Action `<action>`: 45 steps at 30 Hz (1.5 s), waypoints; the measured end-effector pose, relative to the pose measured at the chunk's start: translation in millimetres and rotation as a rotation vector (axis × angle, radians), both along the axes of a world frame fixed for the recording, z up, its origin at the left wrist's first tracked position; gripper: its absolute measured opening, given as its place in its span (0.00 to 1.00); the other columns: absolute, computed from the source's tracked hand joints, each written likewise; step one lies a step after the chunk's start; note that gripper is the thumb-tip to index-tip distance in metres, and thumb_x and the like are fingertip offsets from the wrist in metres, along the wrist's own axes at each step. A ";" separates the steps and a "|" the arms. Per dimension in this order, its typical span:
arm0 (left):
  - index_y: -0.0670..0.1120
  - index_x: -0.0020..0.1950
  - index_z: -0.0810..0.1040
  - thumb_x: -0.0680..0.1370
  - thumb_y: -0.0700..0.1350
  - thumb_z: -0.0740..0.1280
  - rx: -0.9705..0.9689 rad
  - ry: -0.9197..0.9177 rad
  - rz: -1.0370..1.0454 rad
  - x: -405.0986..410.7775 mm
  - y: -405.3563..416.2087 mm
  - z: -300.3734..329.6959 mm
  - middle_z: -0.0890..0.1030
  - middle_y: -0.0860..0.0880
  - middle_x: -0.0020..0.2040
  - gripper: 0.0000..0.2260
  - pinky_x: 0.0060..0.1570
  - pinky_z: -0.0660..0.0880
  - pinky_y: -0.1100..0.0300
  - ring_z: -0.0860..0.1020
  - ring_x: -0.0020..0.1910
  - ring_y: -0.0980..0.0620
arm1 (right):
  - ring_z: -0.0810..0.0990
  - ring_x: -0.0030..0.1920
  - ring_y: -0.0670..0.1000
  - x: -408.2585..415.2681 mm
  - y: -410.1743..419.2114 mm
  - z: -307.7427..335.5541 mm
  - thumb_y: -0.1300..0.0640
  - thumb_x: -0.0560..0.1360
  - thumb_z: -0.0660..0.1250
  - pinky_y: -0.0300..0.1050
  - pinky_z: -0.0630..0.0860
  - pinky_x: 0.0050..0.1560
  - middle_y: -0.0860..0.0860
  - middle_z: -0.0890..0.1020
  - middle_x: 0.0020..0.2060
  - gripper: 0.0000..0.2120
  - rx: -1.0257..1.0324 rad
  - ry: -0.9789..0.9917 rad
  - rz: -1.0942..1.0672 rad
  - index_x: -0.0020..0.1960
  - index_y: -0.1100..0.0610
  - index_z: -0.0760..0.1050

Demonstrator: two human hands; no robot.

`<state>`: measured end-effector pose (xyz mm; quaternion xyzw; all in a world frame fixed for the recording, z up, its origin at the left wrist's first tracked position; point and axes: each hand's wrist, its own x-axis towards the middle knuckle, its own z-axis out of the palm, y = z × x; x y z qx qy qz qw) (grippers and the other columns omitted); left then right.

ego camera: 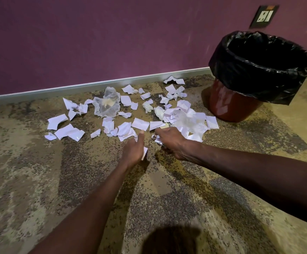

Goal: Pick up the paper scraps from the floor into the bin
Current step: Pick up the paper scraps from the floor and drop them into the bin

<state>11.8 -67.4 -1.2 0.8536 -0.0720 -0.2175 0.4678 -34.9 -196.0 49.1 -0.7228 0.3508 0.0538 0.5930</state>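
Torn white paper scraps (123,114) lie scattered over the speckled floor (39,180) in a loose band along the base of the purple wall (75,43), with two crumpled translucent plastic pieces among them, one near the middle (107,105) and one at the right end (189,121). The bin (240,99), reddish-brown and lined with a black bag (258,70) folded over its rim, stands on the floor just right of the scraps, close to the wall. Both arms reach toward the near edge of the pile. The left hand (133,150) has its grip around a small white scrap (144,153) (only an edge shows past the palm). The right hand (171,142) grasps a crumpled, shiny wad (156,139) while its fingers touch the scraps beside it. A wall socket (264,16) sits above the bin.
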 end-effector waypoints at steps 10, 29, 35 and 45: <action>0.41 0.47 0.77 0.81 0.44 0.57 -0.770 0.724 0.487 -34.6 -66.2 62.5 0.80 0.44 0.38 0.12 0.32 0.77 0.60 0.79 0.33 0.50 | 0.77 0.35 0.55 -0.8 -4.6 8.5 0.56 0.71 0.61 0.48 0.71 0.35 0.51 0.78 0.31 0.08 -0.080 -0.046 -0.227 0.34 0.55 0.74; 0.50 0.60 0.77 0.73 0.75 0.38 -0.276 -0.164 0.152 -41.1 -58.2 64.9 0.79 0.45 0.59 0.40 0.61 0.74 0.42 0.77 0.60 0.46 | 0.73 0.68 0.62 -15.6 19.0 34.8 0.51 0.83 0.56 0.53 0.72 0.64 0.62 0.76 0.66 0.21 0.423 -0.229 -0.200 0.68 0.64 0.72; 0.49 0.70 0.68 0.74 0.74 0.41 -0.461 0.092 0.065 -50.5 -65.8 90.1 0.73 0.47 0.65 0.39 0.65 0.70 0.48 0.71 0.59 0.53 | 0.81 0.54 0.50 -10.6 0.3 19.2 0.40 0.80 0.58 0.42 0.79 0.46 0.49 0.84 0.51 0.20 0.383 -0.166 -0.180 0.55 0.53 0.79; 0.45 0.74 0.64 0.82 0.63 0.41 -0.487 0.150 0.056 -50.3 -69.5 100.4 0.75 0.54 0.53 0.30 0.47 0.69 0.63 0.75 0.54 0.56 | 0.70 0.20 0.46 -8.1 -37.4 58.4 0.49 0.80 0.64 0.33 0.61 0.18 0.52 0.78 0.31 0.13 0.181 -0.044 -0.147 0.51 0.59 0.78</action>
